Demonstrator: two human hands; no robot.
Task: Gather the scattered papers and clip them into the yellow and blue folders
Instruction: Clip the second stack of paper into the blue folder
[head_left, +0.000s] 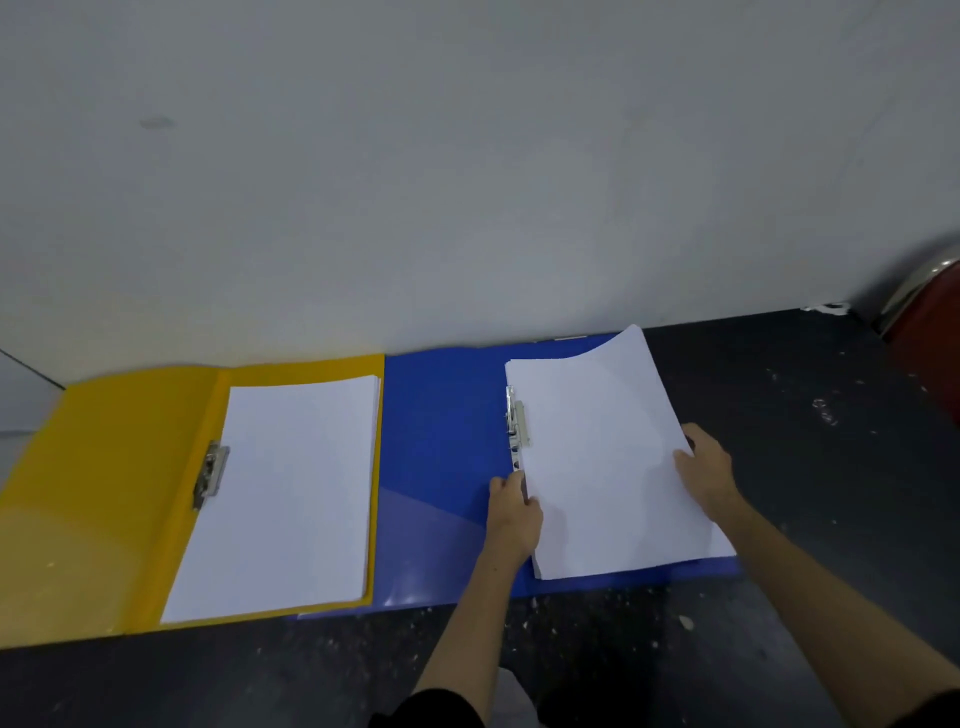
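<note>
Holding the floppy, light stack at both edges — left hand pinching beside the clip, right hand gripping opposite — keeps sheets from fanning.

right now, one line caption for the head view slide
Both hands, left hand and right hand, seat a paper stack in the open blue folder.

Bare tabletop right of blue folder
</note>
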